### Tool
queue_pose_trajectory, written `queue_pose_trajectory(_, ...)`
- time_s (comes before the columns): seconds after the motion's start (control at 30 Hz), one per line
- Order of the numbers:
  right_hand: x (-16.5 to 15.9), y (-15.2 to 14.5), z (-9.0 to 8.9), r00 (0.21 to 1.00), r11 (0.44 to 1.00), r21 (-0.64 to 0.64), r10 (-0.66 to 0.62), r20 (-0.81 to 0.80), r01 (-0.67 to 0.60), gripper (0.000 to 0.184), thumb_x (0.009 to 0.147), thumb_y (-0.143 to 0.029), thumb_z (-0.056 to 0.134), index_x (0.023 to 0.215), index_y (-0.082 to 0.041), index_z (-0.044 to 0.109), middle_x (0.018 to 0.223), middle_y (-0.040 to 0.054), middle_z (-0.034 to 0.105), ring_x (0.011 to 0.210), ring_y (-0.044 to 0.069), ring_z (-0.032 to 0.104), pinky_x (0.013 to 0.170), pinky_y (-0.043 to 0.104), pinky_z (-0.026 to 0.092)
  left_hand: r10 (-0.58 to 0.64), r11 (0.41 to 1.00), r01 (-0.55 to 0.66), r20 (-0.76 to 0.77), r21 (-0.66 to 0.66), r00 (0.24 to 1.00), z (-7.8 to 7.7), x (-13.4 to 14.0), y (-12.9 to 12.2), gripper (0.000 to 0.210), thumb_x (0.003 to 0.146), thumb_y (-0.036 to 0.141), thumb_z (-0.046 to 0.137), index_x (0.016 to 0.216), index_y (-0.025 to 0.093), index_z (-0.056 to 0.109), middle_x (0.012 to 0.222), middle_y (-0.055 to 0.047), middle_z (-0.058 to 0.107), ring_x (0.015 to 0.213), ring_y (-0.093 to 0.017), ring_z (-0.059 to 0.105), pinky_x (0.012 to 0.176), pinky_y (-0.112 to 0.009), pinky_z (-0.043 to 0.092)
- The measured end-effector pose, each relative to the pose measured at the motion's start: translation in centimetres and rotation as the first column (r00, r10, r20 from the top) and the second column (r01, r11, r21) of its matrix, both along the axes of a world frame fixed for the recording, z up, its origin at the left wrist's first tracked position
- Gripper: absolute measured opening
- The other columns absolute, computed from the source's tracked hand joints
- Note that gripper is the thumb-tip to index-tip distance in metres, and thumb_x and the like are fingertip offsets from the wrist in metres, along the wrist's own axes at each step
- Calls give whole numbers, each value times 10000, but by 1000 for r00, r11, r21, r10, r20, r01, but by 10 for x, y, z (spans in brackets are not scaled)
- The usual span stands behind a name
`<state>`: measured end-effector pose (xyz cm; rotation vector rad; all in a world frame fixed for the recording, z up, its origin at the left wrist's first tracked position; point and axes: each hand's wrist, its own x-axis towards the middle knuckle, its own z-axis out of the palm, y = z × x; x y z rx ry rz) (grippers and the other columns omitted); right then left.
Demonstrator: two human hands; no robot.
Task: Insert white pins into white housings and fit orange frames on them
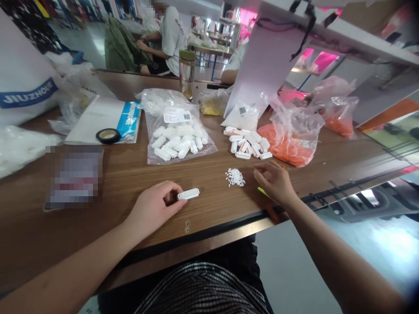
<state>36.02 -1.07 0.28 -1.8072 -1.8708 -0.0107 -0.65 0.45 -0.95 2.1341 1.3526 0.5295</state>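
My left hand (160, 198) is closed in a pinch on a white plastic connector housing (188, 194), which has rows of small holes along its top face. It holds the housing just above the wooden table. My right hand (273, 181) has its fingers curled together just right of a small heap of tiny white plugs (235, 177). A faint thin line shows at its fingertips, too fine to name. Beyond the heap lies a pile of white housings with orange strips (247, 141). A clear bag of white housings (180, 135) lies behind my left hand.
Orange parts fill a clear bag (291, 141) at the right. A bag of white bits (241, 117), a bottle (187, 74) and a bag of yellow parts (212, 106) stand behind. Black tape (108, 135) rests on a white folder (88, 120). A person (170, 39) sits beyond.
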Motion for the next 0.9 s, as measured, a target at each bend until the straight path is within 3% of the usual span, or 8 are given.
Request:
queue_pose_trajectory(0.13, 4, -26, 12, 971, 959, -271, -15, 239, 81, 260, 755, -263, 598, 984, -200, 704, 795, 38, 684, 735, 209, 627, 696, 322, 435, 2, 1000, -2, -11, -8, 1000, 1, 1, 0, 171, 831, 394, 643, 896, 236, 652, 710, 25, 572, 656, -148, 525, 628, -287, 380)
queue_pose_trajectory(0.23, 7, -31, 9, 961, 943, -303, -51, 273, 136, 265, 733, -205, 582, 961, -203, 718, 793, 34, 696, 724, 201, 631, 693, 315, 428, 10, 1000, -10, -16, -17, 1000, 0, 1, 1, 171, 829, 393, 643, 902, 239, 655, 703, 26, 565, 654, -148, 523, 625, -288, 376)
queue_pose_trajectory(0.33, 9, -11, 2, 980, 963, -252, -52, 192, 100, 252, 741, -181, 586, 944, -189, 735, 825, 55, 710, 744, 205, 639, 697, 312, 445, 6, 1000, -6, -17, -8, 1000, 0, 1, 1, 167, 830, 388, 640, 900, 237, 654, 701, 25, 565, 653, -149, 522, 624, -290, 374)
queue_pose_trajectory(0.43, 1, 26, -5, 999, 982, -181, 52, 4, -50, 239, 763, -164, 595, 945, -155, 749, 894, 90, 726, 786, 216, 652, 719, 324, 471, 5, 1000, -5, -13, -5, 1000, 0, 2, 1, 168, 823, 384, 645, 893, 232, 654, 694, 25, 563, 646, -147, 520, 623, -289, 373)
queue_pose_trajectory(0.6, -29, 77, -10, 980, 970, -168, 159, -119, -177, 209, 813, -176, 608, 958, -174, 759, 883, 58, 749, 775, 171, 673, 723, 284, 510, 3, 1000, -3, -3, -5, 1000, -1, 1, 1, 170, 819, 381, 649, 897, 230, 657, 690, 26, 558, 641, -146, 520, 619, -288, 373)
queue_pose_trajectory(0.7, -33, 77, -6, 973, 970, -132, 183, -144, -202, 196, 834, -206, 609, 956, -175, 759, 914, 65, 750, 783, 167, 666, 730, 289, 510, 3, 1000, -3, 0, -6, 1000, -2, 0, 1, 171, 821, 385, 650, 898, 232, 655, 693, 27, 555, 645, -147, 523, 620, -288, 376)
queue_pose_trajectory(0.8, -20, 55, 1, 974, 977, -123, 155, -168, -177, 190, 843, -279, 616, 910, -176, 760, 849, 56, 738, 741, 167, 646, 690, 293, 490, 4, 1000, -4, 4, -6, 1000, -2, 0, 1, 170, 821, 386, 653, 897, 234, 655, 699, 27, 557, 651, -147, 525, 621, -287, 377)
queue_pose_trajectory(0.9, -1, 30, 6, 973, 941, -288, 122, -195, -175, 177, 814, -316, 640, 812, -189, 762, 734, 27, 721, 666, 157, 624, 628, 283, 463, 5, 1000, -5, -5, -10, 1000, -2, 0, 2, 174, 819, 391, 655, 901, 237, 655, 700, 27, 559, 652, -148, 523, 618, -286, 373)
